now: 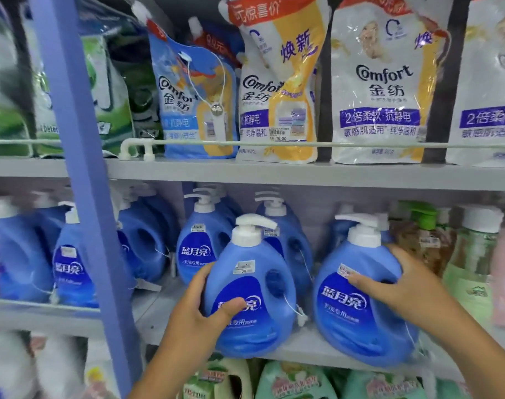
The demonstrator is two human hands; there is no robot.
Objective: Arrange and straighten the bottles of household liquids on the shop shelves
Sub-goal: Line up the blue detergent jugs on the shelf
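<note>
Two blue pump bottles of laundry liquid stand at the front edge of the middle shelf point(300, 345). My left hand point(206, 300) grips the left blue bottle point(254, 286) from its left side, thumb across the label. My right hand point(401, 286) holds the right blue bottle point(360, 306) around its upper right side, fingers on the label. Both bottles are upright, pump heads pointing left-right, labels facing me. More blue pump bottles point(201, 240) stand behind them and further left.
A blue upright post point(81, 168) divides the shelving at left. The upper shelf holds Comfort softener pouches point(381, 90) behind a white rail point(274, 143). Green and pink bottles point(473, 260) stand right of the blue ones. Green bottles point(297, 381) fill the shelf below.
</note>
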